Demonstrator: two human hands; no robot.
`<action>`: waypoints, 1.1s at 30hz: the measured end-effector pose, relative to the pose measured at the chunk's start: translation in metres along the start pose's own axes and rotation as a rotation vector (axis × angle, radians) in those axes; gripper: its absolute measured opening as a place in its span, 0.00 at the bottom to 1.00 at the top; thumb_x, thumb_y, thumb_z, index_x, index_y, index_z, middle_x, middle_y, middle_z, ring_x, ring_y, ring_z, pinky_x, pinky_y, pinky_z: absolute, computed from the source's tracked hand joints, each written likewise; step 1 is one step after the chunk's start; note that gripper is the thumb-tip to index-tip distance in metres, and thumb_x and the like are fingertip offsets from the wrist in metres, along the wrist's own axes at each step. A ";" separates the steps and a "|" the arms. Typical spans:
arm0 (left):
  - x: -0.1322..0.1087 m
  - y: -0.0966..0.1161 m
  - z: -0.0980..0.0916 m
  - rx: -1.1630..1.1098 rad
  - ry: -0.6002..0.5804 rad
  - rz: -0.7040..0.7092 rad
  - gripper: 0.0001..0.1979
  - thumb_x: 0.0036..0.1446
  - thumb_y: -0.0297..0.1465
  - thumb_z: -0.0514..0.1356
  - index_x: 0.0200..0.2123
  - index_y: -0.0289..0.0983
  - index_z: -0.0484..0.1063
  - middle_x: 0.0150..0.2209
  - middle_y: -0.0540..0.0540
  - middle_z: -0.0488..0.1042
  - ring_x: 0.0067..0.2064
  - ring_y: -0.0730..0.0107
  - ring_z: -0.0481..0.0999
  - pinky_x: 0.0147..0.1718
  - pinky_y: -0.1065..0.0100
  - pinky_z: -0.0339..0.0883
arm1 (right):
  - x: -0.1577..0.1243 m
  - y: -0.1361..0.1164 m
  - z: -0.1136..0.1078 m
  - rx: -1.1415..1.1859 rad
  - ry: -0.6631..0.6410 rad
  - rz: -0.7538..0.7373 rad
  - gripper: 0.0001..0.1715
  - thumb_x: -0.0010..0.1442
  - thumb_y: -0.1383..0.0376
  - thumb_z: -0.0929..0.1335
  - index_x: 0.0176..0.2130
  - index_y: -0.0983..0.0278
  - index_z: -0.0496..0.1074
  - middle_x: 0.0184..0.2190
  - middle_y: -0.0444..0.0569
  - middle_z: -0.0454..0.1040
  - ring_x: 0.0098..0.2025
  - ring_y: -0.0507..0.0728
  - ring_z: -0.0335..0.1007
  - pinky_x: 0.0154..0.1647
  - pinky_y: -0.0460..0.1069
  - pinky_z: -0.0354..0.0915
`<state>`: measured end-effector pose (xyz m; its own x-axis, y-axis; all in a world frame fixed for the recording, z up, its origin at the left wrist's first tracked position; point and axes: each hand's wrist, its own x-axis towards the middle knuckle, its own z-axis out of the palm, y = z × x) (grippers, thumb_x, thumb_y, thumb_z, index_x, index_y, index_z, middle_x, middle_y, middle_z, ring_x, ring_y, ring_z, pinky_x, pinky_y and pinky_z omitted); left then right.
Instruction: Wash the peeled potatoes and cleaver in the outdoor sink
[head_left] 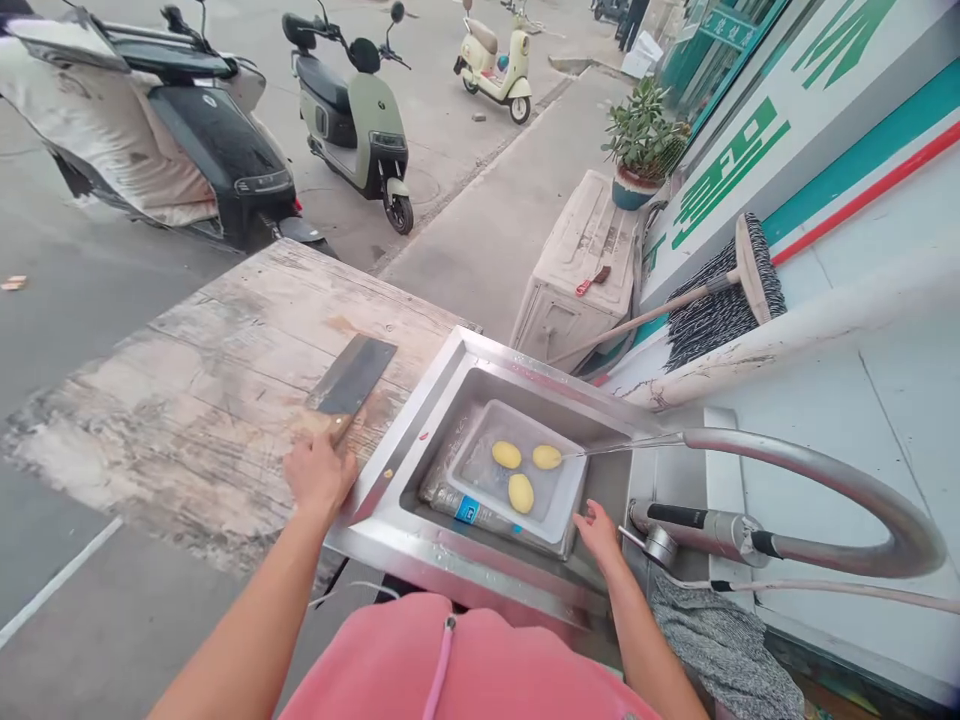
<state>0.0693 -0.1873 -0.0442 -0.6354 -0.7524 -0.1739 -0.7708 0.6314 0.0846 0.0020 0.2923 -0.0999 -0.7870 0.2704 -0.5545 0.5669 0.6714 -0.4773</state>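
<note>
My left hand (321, 472) is closed round the wooden handle of a cleaver (356, 372), whose dark broad blade lies flat on the weathered wooden board (225, 400). Over the near right side of the steel sink (480, 550), my right hand (598, 530) has its fingers loosely apart with nothing in them. It is close to the rim of a whitish plastic tub (574, 505); whether it touches is hard to tell. Three yellow oval fruits resembling lemons (520, 493) sit in water in the tub. A thin stream runs into it from the curved faucet (825, 450).
Under the tub lies a clear plastic package (466, 510) with a blue label. A grey cloth (727, 640) hangs right of the sink. Beyond stand a box-like unit (577, 240) with a red-handled brush (592, 281), a mop (720, 290), a potted plant (637, 145) and parked scooters (360, 120).
</note>
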 end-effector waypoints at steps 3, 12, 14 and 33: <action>0.005 -0.006 -0.003 -0.031 -0.007 -0.054 0.24 0.54 0.38 0.56 0.52 0.31 0.66 0.49 0.31 0.67 0.53 0.43 0.65 0.50 0.52 0.59 | -0.020 0.002 -0.010 0.093 0.003 0.017 0.32 0.48 0.62 0.67 0.53 0.71 0.69 0.49 0.60 0.73 0.47 0.61 0.73 0.49 0.51 0.64; 0.021 -0.037 -0.007 0.056 -0.146 0.044 0.24 0.55 0.37 0.52 0.52 0.32 0.67 0.43 0.31 0.73 0.47 0.45 0.72 0.41 0.57 0.64 | -0.058 -0.001 -0.039 0.535 -0.093 0.082 0.28 0.44 0.54 0.72 0.43 0.65 0.70 0.45 0.57 0.76 0.47 0.62 0.74 0.45 0.53 0.70; 0.027 -0.034 -0.009 0.077 -0.164 0.114 0.22 0.54 0.36 0.52 0.50 0.31 0.68 0.43 0.32 0.73 0.46 0.46 0.73 0.39 0.59 0.64 | -0.063 -0.006 -0.037 0.721 -0.160 0.139 0.29 0.40 0.55 0.75 0.41 0.64 0.70 0.39 0.54 0.79 0.44 0.61 0.75 0.44 0.52 0.71; -0.017 0.069 -0.107 0.083 -0.043 0.694 0.08 0.55 0.28 0.51 0.37 0.39 0.68 0.37 0.42 0.74 0.38 0.57 0.76 0.33 0.63 0.64 | -0.094 -0.122 0.012 1.003 -0.515 -0.020 0.32 0.41 0.53 0.78 0.41 0.67 0.73 0.34 0.52 0.78 0.35 0.56 0.75 0.35 0.49 0.68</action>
<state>0.0220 -0.1515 0.0697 -0.9758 -0.1628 -0.1461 -0.1803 0.9769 0.1151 0.0101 0.1764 0.0025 -0.7356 -0.2065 -0.6452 0.6772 -0.2481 -0.6927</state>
